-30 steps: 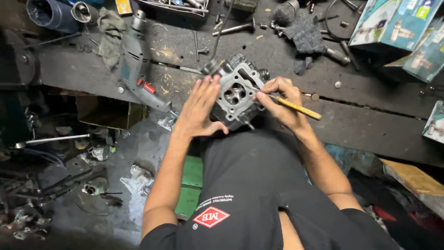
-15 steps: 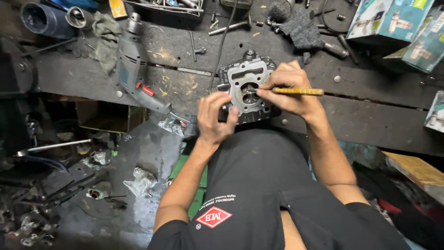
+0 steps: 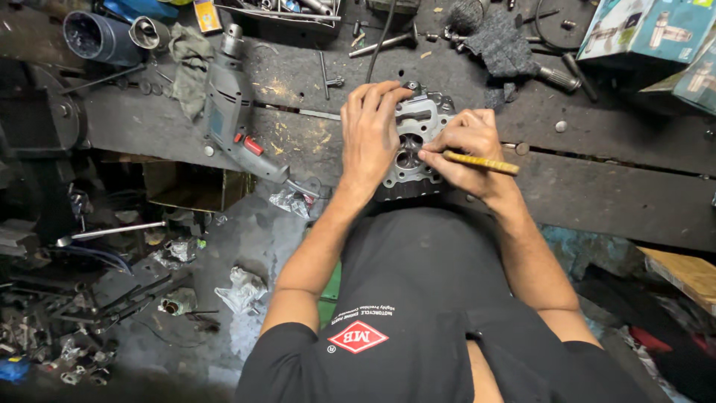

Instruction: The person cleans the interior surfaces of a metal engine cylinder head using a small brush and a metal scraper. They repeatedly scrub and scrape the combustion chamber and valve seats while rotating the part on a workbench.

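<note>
Dark, oily wood planks make the workbench (image 3: pixel 611 157), and many things lie on it. At the far left stands a dark blue cylinder (image 3: pixel 95 36), and near it lies a grey-green rag (image 3: pixel 188 60). Next to the rag lies a grey electric drill (image 3: pixel 233 112) with a red switch, its chuck pointing away from the person. Below the bench edge, on the floor (image 3: pixel 246 239), there are crumpled plastic pieces and metal scraps.

In the middle of the bench, close to its near edge, sits a grey metal cylinder head (image 3: pixel 418 142). The left hand (image 3: pixel 371 130) lies flat over the left side of it, fingers stretched forward and curled over the far edge, pressing it down rather than gripping around it. The right hand (image 3: pixel 470 145) touches the right side of the head and pinches a thin yellow-handled tool (image 3: pixel 481 162) between thumb and fingers; the tip points into the round opening at the centre, and the handle sticks out to the right.

Further right lies a dark knitted glove (image 3: pixel 496 45), and in the far right corner stand teal cardboard boxes (image 3: pixel 649 30).
</note>
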